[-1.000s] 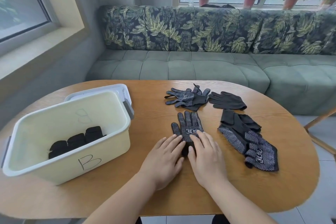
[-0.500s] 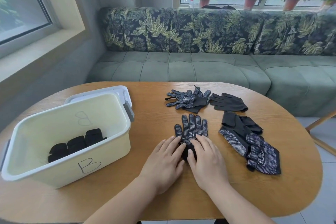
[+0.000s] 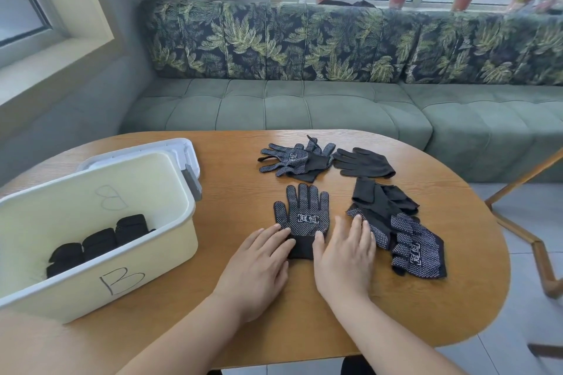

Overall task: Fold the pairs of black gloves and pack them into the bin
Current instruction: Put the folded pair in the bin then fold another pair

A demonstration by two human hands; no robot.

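A green tufted sofa with a leaf-print backrest (image 3: 304, 106) runs behind the oval wooden table (image 3: 426, 313) where a person packs work gloves. At the table's nine o'clock stands a cream plastic bin marked with a handwritten "B" (image 3: 61, 292), pulled within easy reach. Its white lid (image 3: 182, 149) lies out of the way at the bin's one o'clock corner; how much of it sits under the bin cannot be told. Three folded black glove bundles (image 3: 100, 240) lie side by side on the bin's floor, which suggests the job is partly done. Loose gloves wait in a dotted black heap (image 3: 405, 234) at three o'clock, a tangled dotted pair (image 3: 292, 158) at twelve o'clock and a plain black knit glove (image 3: 362, 161) at one o'clock. At the centre lies the dotted black glove with a white printed label (image 3: 303, 216), grip side up, fingers pointing to twelve o'clock and cuff toward the person, apparently squared for folding. Whether its mate lies beneath cannot be seen. The left hand (image 3: 259, 262) rests flat, fingers straight, on the glove's left edge. The right hand (image 3: 344, 256), equally flat and grasping nothing, has its thumb by the cuff and its fingertips reaching the three o'clock heap.
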